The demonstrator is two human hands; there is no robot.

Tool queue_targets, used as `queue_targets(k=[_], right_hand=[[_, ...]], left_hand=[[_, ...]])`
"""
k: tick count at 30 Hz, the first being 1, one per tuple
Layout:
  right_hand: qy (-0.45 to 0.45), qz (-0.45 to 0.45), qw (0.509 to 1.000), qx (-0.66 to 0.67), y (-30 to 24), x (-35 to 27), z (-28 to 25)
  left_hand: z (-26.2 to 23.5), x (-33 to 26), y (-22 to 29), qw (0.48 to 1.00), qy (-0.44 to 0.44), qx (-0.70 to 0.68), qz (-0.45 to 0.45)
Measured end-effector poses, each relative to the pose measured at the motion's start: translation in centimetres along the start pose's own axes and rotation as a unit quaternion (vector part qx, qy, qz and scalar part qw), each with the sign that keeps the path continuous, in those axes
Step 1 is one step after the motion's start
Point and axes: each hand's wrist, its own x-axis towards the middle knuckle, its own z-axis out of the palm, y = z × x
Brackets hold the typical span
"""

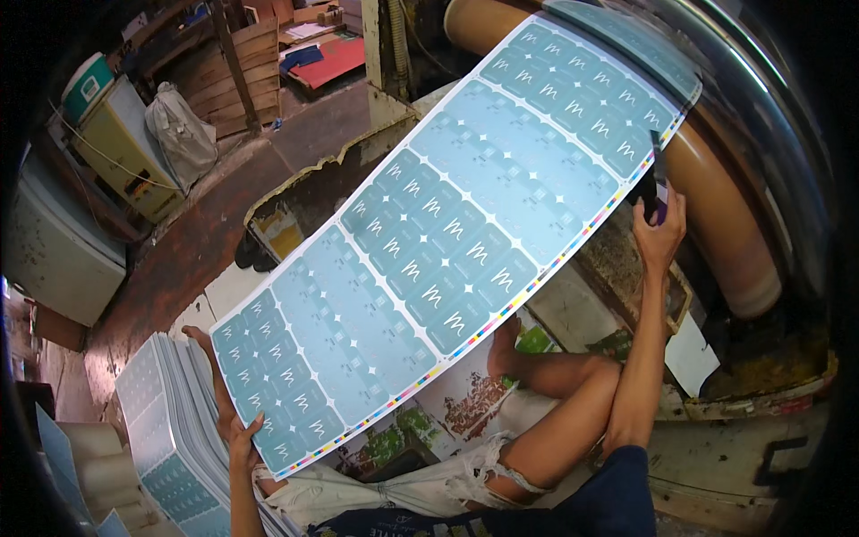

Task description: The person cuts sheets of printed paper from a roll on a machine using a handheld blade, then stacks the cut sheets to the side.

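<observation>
- Left hand (pixel 242 439): closed on the near corner of the printed sheet (pixel 407 240), lower left of the frame; thumb on top, fingers mostly hidden.
- Right hand (pixel 660 231): wrapped round a dark-handled cutter knife (pixel 650 199), right of centre; blade upright beside the sheet's long edge. Contact between blade and sheet: cannot tell.
- Printed sheet: slopes from lower left to upper right across the centre, over the person's lap. Far end lies against the glossy roller (pixel 761 82), upper right.
- Progress (judgement): part-way. Most of the sheet's length is clear of the roller; the far end is not yet free. No cut line visible. Parting that end and setting the sheet down seem left to do.
- Sheet stack (pixel 161 394), lower left: tall, edges slightly fanned, similar teal print; presumably finished pieces.
- Material: thin, smooth, flexible stock, bowed gently along its length. Teal and pale-blue bands alternate; rounded panels, white script marks, coloured control strip on the right edge.
- Glossy roller: curved, mirror-like streaks. Brown roller (pixel 727 228) beneath: matte, cylindrical.
- Metal trough (pixel 327 170), upper centre-left: ragged, crusted rim.
- Beyond, upper left: limp pale sack (pixel 181 123), boxy yellowish cabinet (pixel 134 166).
</observation>
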Motion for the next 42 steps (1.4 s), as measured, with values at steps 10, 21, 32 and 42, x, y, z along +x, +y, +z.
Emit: queue_targets(k=[10,21,32,42], right_hand=[[-0.031,-0.286,0.958,-0.018,2.9,2.2,0.0],[-0.168,-0.212,0.959,-0.082,-3.9,3.0,1.7],[-0.311,-0.112,0.941,-0.071,-6.1,4.7,4.8],[-0.388,-0.109,0.915,-0.029,-9.4,1.9,3.9]], left_hand=[[-4.4,3.2,-6.3,0.996,0.022,-0.030,0.081],[-11.0,10.3,-2.9,0.993,0.077,0.018,0.090],[-0.4,20.2,-4.5,0.992,0.074,-0.001,0.102],[3.5,22.3,-13.7,0.675,0.232,0.694,0.097]])
